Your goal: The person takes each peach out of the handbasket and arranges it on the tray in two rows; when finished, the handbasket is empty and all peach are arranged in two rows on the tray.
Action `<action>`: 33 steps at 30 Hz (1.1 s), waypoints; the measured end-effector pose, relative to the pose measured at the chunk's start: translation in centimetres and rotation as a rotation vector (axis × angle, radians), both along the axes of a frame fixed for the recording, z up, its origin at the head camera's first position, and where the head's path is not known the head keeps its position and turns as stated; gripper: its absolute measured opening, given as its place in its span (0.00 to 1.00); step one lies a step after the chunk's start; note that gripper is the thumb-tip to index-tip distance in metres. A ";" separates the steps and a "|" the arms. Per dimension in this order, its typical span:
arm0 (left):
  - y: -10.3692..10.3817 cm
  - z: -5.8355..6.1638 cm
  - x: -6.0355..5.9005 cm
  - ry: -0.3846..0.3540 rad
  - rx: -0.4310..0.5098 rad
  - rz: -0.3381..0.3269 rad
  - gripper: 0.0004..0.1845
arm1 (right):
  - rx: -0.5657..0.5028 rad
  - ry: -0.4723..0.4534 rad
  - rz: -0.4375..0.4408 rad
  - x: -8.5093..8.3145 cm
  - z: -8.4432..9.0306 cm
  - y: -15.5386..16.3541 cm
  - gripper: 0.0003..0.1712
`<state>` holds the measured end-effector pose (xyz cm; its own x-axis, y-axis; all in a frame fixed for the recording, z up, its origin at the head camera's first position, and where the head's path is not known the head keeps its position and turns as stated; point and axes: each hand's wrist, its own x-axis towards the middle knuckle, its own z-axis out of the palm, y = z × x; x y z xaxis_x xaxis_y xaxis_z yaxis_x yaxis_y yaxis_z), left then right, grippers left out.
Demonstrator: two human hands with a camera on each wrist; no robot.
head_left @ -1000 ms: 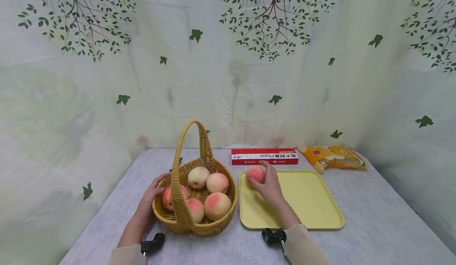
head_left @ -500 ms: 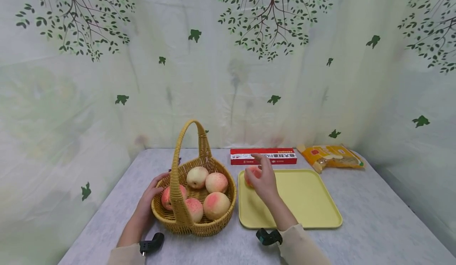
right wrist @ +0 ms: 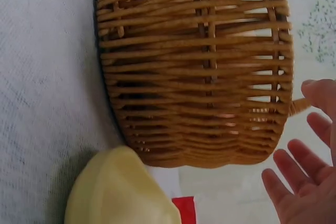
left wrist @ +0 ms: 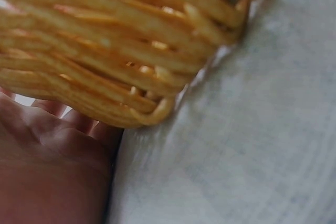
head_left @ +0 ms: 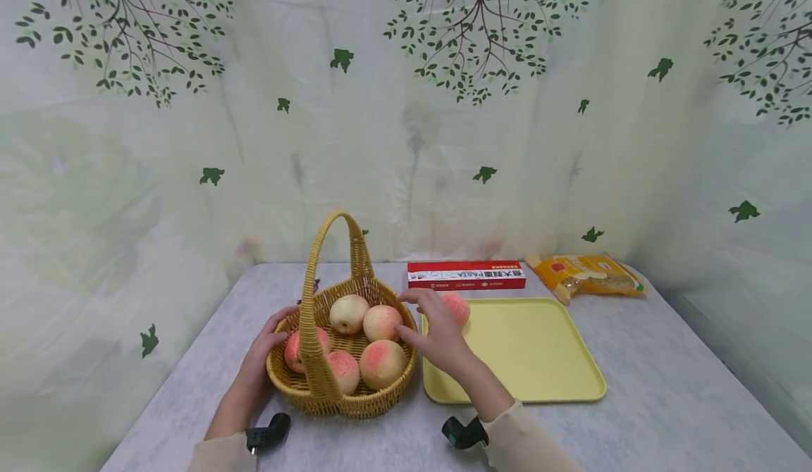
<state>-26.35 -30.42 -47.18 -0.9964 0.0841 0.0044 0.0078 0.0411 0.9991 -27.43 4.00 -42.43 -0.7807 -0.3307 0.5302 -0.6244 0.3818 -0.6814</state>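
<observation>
The right hand hovered with fingers spread and empty above the rim of the wicker basket, while the left hand rested against the basket's outer wall, fingers relaxed. Five peaches lay inside; one peach sat on the yellow tray, partly hidden by the right hand. A pasta box and an orange packet lay behind. The left wrist view showed the left hand touching the basket on the table. The right wrist view showed the right hand's bare fingers beside the basket. Judging from this, the lone peach might roll on the flat tray if brushed.
</observation>
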 end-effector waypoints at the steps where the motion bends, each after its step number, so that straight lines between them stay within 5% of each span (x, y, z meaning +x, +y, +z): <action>1: 0.0 0.0 0.0 0.003 -0.001 0.001 0.28 | 0.012 0.016 0.012 0.1 0.0 -0.2 0.25; 9: 0.1 0.0 -0.1 -0.023 -0.006 0.006 0.29 | 0.079 0.017 0.144 0.8 -0.2 -0.8 0.24; 13: 0.1 0.0 -0.1 -0.024 -0.015 0.008 0.29 | 0.201 0.034 0.192 0.8 -0.5 -0.9 0.27; 18: 0.1 -0.1 0.0 -0.012 -0.014 0.016 0.29 | 0.347 0.100 0.199 0.7 -0.5 -1.1 0.31; 33: 0.5 0.4 0.1 -0.041 -0.030 0.036 0.28 | 0.642 0.015 0.201 0.7 0.9 -1.7 0.29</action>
